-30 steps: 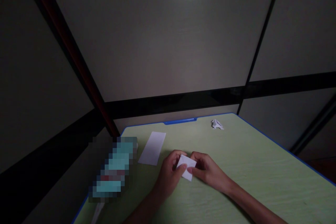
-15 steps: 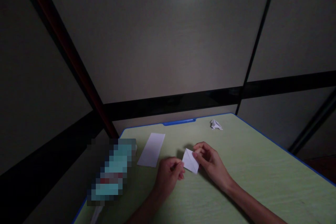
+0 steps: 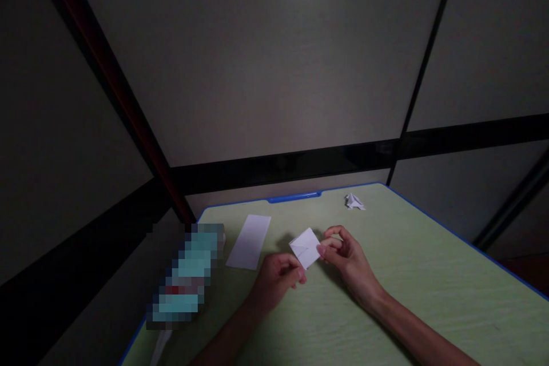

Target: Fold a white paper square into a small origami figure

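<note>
A small white folded paper (image 3: pixel 307 247), squarish with crease lines on its face, is held up above the table between both hands. My right hand (image 3: pixel 349 257) pinches its right corner between thumb and fingers. At the lower corner, my left hand (image 3: pixel 281 279) has its thumb and curled fingers closed on the paper's edge. Left of the hands, a flat white paper strip (image 3: pixel 249 242) lies on the table. Farther back on the right sits a small folded white paper figure (image 3: pixel 354 202) with pointed parts.
The pale green table (image 3: pixel 412 280) has a blue rim and a blue pen-like bar or handle (image 3: pixel 294 198) at its far edge. A blurred-out teal object (image 3: pixel 184 274) with a pale cord stands at the left edge. Grey panels (image 3: pixel 283 68) rise right behind the table.
The folded paper has been turned between my fingers, so its creased part now faces left. Both hands have shifted slightly; the strip and the paper figure stay in place.
</note>
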`<state>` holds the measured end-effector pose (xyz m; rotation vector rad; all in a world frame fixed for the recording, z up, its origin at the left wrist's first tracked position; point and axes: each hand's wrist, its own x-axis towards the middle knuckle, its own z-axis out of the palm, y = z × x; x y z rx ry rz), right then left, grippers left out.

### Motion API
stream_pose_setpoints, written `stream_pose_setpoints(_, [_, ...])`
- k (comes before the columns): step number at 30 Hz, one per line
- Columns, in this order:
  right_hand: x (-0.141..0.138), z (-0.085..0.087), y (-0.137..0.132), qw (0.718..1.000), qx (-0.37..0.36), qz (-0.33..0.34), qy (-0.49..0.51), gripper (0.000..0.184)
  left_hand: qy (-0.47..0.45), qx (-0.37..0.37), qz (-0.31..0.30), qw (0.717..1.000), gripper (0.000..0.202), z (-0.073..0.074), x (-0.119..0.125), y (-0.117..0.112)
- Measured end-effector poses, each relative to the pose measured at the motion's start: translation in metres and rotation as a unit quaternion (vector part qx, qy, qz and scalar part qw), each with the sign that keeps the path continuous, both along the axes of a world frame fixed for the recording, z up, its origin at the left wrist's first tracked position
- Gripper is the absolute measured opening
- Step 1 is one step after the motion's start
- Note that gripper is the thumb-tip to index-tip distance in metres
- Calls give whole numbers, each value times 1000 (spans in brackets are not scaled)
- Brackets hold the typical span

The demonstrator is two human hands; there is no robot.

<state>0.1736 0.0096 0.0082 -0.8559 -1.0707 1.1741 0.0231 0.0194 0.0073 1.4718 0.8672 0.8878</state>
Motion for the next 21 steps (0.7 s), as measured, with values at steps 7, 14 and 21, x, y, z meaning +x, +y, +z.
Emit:
stream_pose_setpoints(7, [0, 2, -3, 997, 18, 42, -70, 16, -23, -42, 1, 999, 23, -1, 1, 4])
stream_pose_setpoints(14, [-3, 1, -2, 997, 24, 34, -70, 19, 24, -40, 40, 998, 20, 0, 8, -3])
stream_pose_setpoints(21, [-10, -1, -5, 996, 4, 41, -84, 25, 5, -42, 67, 997, 22, -2, 6, -1])
